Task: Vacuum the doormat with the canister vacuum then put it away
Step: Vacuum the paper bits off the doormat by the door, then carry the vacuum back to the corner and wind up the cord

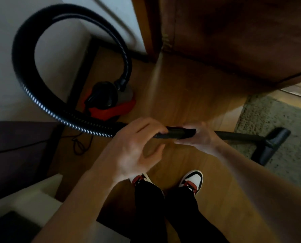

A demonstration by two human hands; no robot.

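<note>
Both hands grip the stiff, probably light wand [237, 137], its best hold: left hand [135, 146] curled over the hose end, right hand [200, 139] wrapped from beneath, floor head [270, 146] by the doormat's [286, 109] left edge, springy hose [67, 119] trailing to the canister [107, 102].

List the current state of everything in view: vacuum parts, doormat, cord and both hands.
canister vacuum: on the wood floor beside the wall, hose attached.
hose: looped high, running to the wand.
wand: held near level by both hands.
floor nozzle: down on the doormat.
left hand: fingers curled over the wand.
right hand: grips the wand from below.
power cord: lying loose on the floor.
</note>
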